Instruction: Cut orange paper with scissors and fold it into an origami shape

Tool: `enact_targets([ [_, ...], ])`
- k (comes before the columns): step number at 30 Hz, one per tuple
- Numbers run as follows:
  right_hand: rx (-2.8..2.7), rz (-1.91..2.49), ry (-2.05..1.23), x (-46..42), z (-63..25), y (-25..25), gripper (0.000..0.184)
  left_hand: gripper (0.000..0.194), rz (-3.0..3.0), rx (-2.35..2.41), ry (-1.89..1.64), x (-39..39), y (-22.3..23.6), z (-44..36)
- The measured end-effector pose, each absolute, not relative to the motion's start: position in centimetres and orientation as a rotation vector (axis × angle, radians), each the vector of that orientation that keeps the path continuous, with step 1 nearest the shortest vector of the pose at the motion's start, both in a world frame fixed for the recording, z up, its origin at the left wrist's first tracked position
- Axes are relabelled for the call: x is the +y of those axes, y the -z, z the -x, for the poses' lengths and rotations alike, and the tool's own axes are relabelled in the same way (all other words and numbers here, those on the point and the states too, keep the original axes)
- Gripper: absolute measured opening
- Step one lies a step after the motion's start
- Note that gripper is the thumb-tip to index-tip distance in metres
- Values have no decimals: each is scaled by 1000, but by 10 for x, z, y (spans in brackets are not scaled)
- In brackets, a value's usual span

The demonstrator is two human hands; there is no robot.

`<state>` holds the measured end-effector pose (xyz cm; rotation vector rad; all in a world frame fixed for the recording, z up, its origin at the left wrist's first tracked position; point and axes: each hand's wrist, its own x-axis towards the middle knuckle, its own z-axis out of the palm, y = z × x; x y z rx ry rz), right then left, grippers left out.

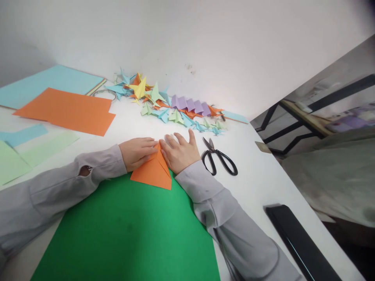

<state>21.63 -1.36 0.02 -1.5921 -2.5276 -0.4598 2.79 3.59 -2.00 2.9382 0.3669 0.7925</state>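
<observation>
A sheet of orange paper (152,174), folded to a point at its far end, lies on a large green sheet (134,230). My left hand (138,153) rests on the paper's left side, its fingers stretched flat over the fold near the tip. On the other side, my right hand (181,151) touches the right folded edge close to the tip, with its other fingers spread. Both hands cover parts of the upper folds. Just right of my right hand lies a pair of scissors (215,150) with black handles, blades slightly apart.
Folded paper cranes (140,89) in several colours and a purple pleated strip (190,105) lie along the wall. To the left are orange sheets (73,111), a blue sheet stack (52,84) and green paper pieces (47,148). A long black object (299,242) lies near the right table edge.
</observation>
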Motion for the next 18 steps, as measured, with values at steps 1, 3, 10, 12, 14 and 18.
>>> enact_targets([
  [1,-2527,1594,459,-14,-216,0,40,31,-2943,372,-787,36,20,-28],
  [3,-2525,1597,453,-14,-216,0,40,32,-2940,387,-776,35,21,-28],
  [10,-2519,1602,426,-13,-215,1,39,33,-2987,423,-716,34,23,-27],
  [12,-2522,1607,419,-13,-215,0,40,33,-2998,429,-707,34,23,-27],
  [14,-2524,1612,415,-13,-215,0,40,34,-3006,414,-707,34,23,-27],
  [18,-2523,1617,405,-13,-215,0,40,35,-3019,398,-709,34,23,-27],
])
